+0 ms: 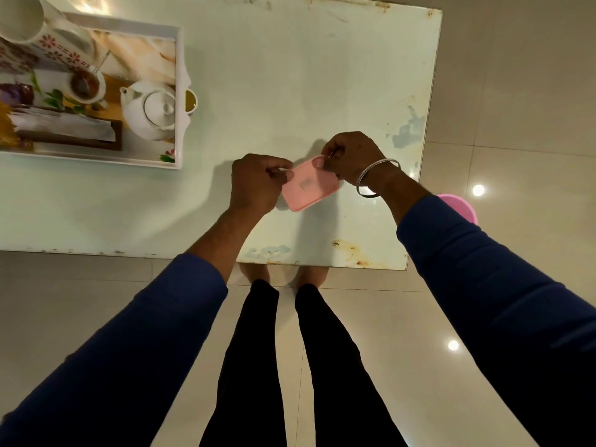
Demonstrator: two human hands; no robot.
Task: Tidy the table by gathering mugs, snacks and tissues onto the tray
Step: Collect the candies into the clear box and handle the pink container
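At the far left of the worktop [290, 75] sits the tray [179, 91], its floor printed with a teapot scene; a floral mug [48, 30] stands at its far corner and folded tissues [64, 124] lie near its front edge. Well to the right, the left hand [258, 182] pinches the left end of a pink packet [309, 185] in a closed grip. The right hand [351, 156], with a bangle [375, 177] on the wrist, pinches the packet's far right corner, holding it over the worktop.

Home room: glossy tiled floor [516, 91], worn white table [290, 75], printed tea tray [179, 91].
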